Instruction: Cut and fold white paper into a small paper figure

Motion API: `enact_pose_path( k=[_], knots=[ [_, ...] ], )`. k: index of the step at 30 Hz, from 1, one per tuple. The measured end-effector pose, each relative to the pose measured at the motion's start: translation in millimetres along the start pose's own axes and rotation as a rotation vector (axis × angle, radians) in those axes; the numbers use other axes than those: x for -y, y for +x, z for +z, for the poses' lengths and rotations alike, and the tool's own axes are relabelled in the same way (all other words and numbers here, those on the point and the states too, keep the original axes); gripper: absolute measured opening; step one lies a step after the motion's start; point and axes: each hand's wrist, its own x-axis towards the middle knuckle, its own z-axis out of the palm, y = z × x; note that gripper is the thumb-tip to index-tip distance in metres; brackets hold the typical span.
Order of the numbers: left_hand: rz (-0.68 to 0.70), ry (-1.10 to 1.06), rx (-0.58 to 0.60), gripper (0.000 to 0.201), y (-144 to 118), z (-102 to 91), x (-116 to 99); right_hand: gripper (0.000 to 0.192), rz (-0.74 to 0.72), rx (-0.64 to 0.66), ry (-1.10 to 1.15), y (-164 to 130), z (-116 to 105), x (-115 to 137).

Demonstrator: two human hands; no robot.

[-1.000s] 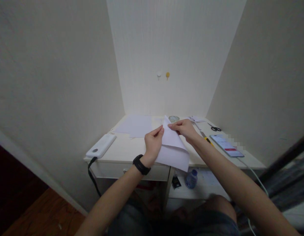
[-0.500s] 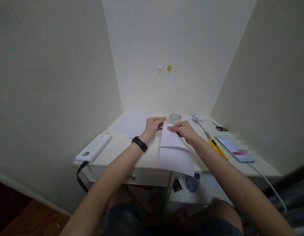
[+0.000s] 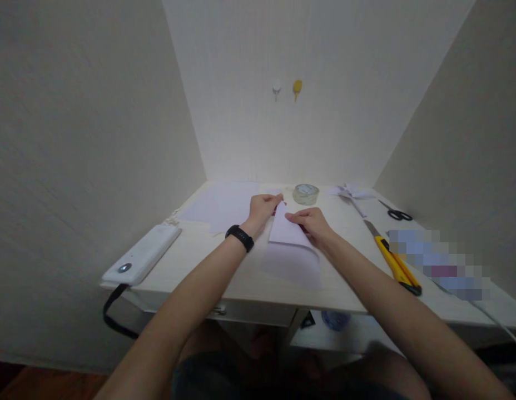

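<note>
A white sheet of paper (image 3: 293,256) lies on the white desk (image 3: 224,272), its far part folded back over itself. My left hand (image 3: 263,208), with a black band on the wrist, pinches the folded top corner. My right hand (image 3: 311,223) presses on the upper right edge of the same fold. Both hands rest low on the desk, close together.
More white sheets (image 3: 223,204) lie at the back left. A tape roll (image 3: 305,194), folded paper scraps (image 3: 350,192) and scissors (image 3: 395,211) sit at the back. A yellow utility knife (image 3: 395,264) and a blurred phone lie right, a white power bank (image 3: 142,255) left.
The paper went from held up over the desk edge to lying flat on the desk. Both hands moved forward and down with it, and the view came closer.
</note>
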Motion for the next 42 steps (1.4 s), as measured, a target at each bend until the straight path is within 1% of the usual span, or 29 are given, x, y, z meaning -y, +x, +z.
enact_pose_path(
  k=[3, 5, 6, 7, 9, 11, 13, 17, 19, 21, 23, 26, 30, 34, 37, 39, 42],
  knots=[
    [-0.128, -0.042, 0.163, 0.036, -2.2, -4.8, 3.9, 0.041, -0.017, 0.02, 0.022, -2.7, -1.2, -9.9],
    [-0.164, -0.042, 0.25, 0.035, -3.2, -7.0, 5.6, 0.04, -0.03, 0.031, 0.018, -5.6, -1.9, -11.1],
    [-0.163, -0.038, 0.268, 0.033, -3.5, -7.5, 6.4, 0.04, -0.03, 0.03, 0.019, -7.0, -2.0, -10.7],
    [-0.156, -0.032, 0.265, 0.031, -3.7, -7.8, 7.1, 0.04, -0.025, 0.028, 0.022, -8.1, -1.9, -9.9],
    [-0.139, -0.034, 0.223, 0.029, -3.8, -7.6, 7.8, 0.039, -0.011, 0.033, 0.039, -9.5, -1.3, -8.2],
    [-0.126, -0.051, 0.185, 0.03, -4.3, -7.1, 7.3, 0.038, 0.004, 0.056, 0.064, -10.0, -0.8, -7.4],
    [-0.113, -0.071, 0.171, 0.031, -5.2, -6.5, 6.1, 0.036, 0.005, 0.052, 0.073, -9.7, -1.2, -7.3],
    [-0.121, -0.039, 0.211, 0.036, -7.9, -5.3, 6.2, 0.035, -0.037, -0.052, -0.047, -7.8, -4.9, -7.3],
    [-0.121, -0.009, 0.231, 0.038, -8.9, -4.6, 8.4, 0.036, -0.059, -0.076, -0.112, -7.0, -7.2, -7.0],
    [-0.106, 0.007, 0.219, 0.041, -9.1, -3.8, 11.6, 0.036, -0.078, -0.08, -0.15, -6.7, -8.3, -6.8],
    [-0.083, 0.005, 0.18, 0.043, -8.3, -3.2, 14.8, 0.034, -0.085, -0.079, -0.156, -7.1, -8.1, -6.6],
    [-0.053, -0.009, 0.134, 0.042, -6.7, -2.7, 18.5, 0.029, -0.055, -0.068, -0.069, -9.4, -6.0, -6.2],
    [-0.006, -0.008, 0.137, 0.043, -6.5, -1.8, 21.7, 0.024, -0.018, -0.023, 0.099, -14.0, -4.0, -5.8],
    [0.029, -0.035, 0.115, 0.041, -6.3, -0.1, 24.3, 0.023, 0.004, -0.018, 0.187, -16.9, -4.3, -6.9],
    [0.037, -0.06, 0.076, 0.04, -4.4, -0.9, 24.7, 0.022, 0.023, -0.038, 0.2, -18.5, -5.4, -8.9],
    [0.032, -0.084, 0.051, 0.038, -3.3, -2.8, 23.1, 0.021, 0.007, -0.045, 0.184, -20.0, -6.9, -10.7],
    [-0.003, -0.137, 0.059, 0.035, -4.1, -5.8, 18.1, 0.02, -0.032, -0.02, 0.115, -23.3, -10.3, -13.3]
  ],
)
